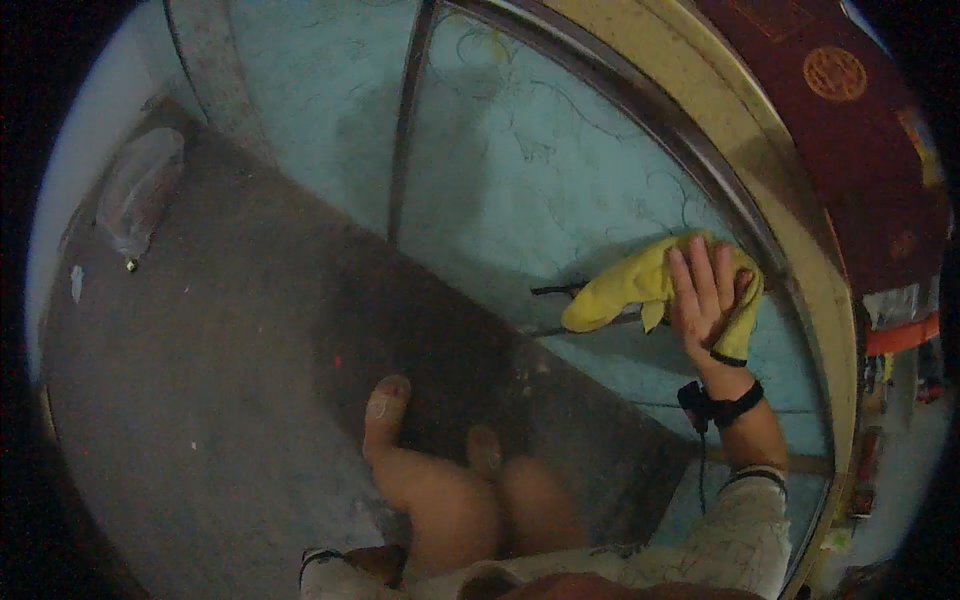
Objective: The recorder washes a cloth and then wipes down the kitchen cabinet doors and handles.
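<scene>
My right hand (703, 296) lies with its fingers stretched out over a yellow cloth (622, 289) with a dark edge. The cloth is bunched around the hand against a pale teal panel (525, 180) patterned with thin scrolls. A dark, thin bar (551, 290) sticks out beside the cloth's left end. On my right wrist is a black band (731, 405) carrying a small device, from which a cable hangs. My left hand is out of view; only the left sleeve (326, 566) shows at the bottom.
Dark metal strips (409, 127) divide the panel. A yellowish ledge (757, 150) runs along it, next to a dark red surface (810, 135) with a gold round emblem. On the grey floor (225, 360) lies a clear plastic item (142, 187). My feet (386, 405) stand near the panel's base.
</scene>
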Demonstrator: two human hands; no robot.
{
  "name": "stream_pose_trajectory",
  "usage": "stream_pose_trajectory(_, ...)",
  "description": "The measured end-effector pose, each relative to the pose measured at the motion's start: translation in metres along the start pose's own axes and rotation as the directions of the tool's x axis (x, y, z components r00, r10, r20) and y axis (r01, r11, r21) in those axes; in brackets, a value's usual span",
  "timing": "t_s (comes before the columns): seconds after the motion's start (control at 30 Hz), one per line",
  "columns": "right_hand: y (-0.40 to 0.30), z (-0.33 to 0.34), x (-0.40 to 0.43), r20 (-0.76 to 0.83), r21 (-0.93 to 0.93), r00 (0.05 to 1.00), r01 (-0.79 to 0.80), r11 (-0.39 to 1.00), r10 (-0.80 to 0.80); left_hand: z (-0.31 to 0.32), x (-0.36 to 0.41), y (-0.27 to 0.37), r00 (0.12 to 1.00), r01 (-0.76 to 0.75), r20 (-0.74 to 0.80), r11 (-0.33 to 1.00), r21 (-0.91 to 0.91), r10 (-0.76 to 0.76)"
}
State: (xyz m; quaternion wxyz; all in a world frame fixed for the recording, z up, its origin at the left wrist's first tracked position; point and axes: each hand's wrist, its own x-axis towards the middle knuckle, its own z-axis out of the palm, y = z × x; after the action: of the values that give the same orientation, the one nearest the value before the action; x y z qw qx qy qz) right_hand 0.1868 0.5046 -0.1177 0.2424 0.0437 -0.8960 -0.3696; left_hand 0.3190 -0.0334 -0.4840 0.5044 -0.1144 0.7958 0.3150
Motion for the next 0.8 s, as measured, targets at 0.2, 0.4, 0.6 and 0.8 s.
stream_pose_trajectory(0.2, 0.036, -0.009, -0.017, 0.014, 0.065, 0.999, -0.039, 0.997, 0.038, -0.028, -0.007, 0.025, 1.000, -0.029, -0.008, 0.999, -0.013, 0.029)
stream_pose_trajectory(0.4, -0.011, -0.006, 0.016, -0.060, 0.336, 0.976, -0.178, 0.925, 0.210, -0.121, 0.013, 0.006, 0.992, -0.127, 0.007, 0.991, 0.033, 0.127)
stream_pose_trajectory(0.6, -0.026, -0.017, 0.006, 0.241, 0.707, 0.805, -0.528, 0.470, 0.542, -0.182, 0.018, -0.005, 0.983, -0.166, 0.079, 0.986, 0.031, 0.163)
stream_pose_trajectory(0.8, -0.054, -0.049, 0.047, 0.254, 0.826, 0.670, -0.525, 0.203, 0.697, -0.206, 0.050, -0.007, 0.944, -0.291, 0.135, 0.953, -0.085, 0.300)
